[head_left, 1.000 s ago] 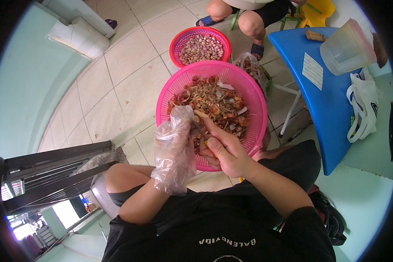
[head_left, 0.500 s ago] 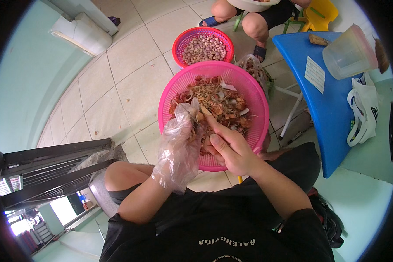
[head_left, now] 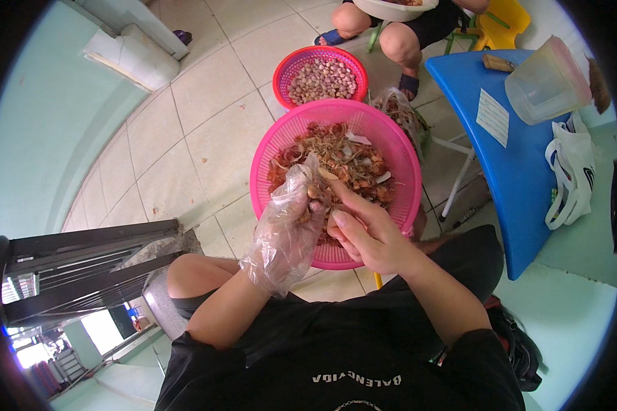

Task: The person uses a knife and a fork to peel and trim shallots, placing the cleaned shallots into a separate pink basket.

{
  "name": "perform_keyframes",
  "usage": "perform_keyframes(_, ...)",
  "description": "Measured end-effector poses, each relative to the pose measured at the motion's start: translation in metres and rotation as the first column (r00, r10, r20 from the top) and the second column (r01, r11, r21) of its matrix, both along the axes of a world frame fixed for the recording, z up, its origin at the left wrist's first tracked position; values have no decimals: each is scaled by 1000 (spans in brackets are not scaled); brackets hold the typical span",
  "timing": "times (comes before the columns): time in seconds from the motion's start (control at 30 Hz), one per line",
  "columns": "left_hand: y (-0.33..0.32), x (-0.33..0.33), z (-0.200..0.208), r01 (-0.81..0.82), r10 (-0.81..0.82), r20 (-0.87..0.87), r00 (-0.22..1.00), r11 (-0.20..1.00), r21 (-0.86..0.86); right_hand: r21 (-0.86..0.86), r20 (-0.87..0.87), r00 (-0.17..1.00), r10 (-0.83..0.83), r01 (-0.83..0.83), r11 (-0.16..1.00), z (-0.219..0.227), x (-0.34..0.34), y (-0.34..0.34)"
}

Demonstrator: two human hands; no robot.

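A clear plastic glove covers my left hand (head_left: 291, 212), whose fingers are curled around small shallots (head_left: 314, 198) with dry roots and skins. My bare right hand (head_left: 370, 236) is close against them, thumb bent in and index finger reaching forward. A pale yellowish covering or piece shows at that index fingertip. Whatever lies between my right fingers is too small and hidden to make out. Both hands are over the near part of a large pink plastic basket (head_left: 262, 164), which holds a heap of dry reddish-brown skins and roots (head_left: 343, 154).
Beyond it stands a red basket (head_left: 278, 81) of shallots (head_left: 322, 81), beside a plastic bag of scraps (head_left: 399, 113). A seated person (head_left: 397, 48) has a white basin (head_left: 394, 9). At right, a blue table (head_left: 487, 171) bears a clear tub (head_left: 548, 82) and white bag (head_left: 572, 175). Left is a dark railing (head_left: 89, 240).
My left hand has turned slightly, so the shallots show more clearly in its grip. My right thumb and fingers have shifted a little, staying close beside them.
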State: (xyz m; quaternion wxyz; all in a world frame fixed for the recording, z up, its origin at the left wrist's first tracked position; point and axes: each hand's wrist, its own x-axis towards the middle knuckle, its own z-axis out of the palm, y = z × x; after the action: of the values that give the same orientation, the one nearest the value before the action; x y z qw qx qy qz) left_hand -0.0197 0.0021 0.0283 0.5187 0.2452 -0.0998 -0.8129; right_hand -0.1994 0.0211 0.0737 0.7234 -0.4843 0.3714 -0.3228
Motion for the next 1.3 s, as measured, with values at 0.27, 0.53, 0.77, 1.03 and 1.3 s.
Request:
perform_keyframes(0.27,-2,1,18,40,-40,-18,999,999,36,21,245,968,-55,51,998,4,7,7)
perform_keyframes(0.53,11,7,-7,103,-105,-26,994,991,-90,82,214,977,21,-39,996,-4,7,9)
perform_keyframes(0.77,6,2,1,70,-71,21,997,996,58,124,253,967,-13,-19,992,-4,6,10)
perform_keyframes(1.03,11,3,2,79,-81,21,996,994,75,125,238,971,32,-63,990,-12,5,11)
perform_keyframes(1.3,13,4,10,64,-83,140,987,989,132,160,307,950,52,-105,982,-12,7,11)
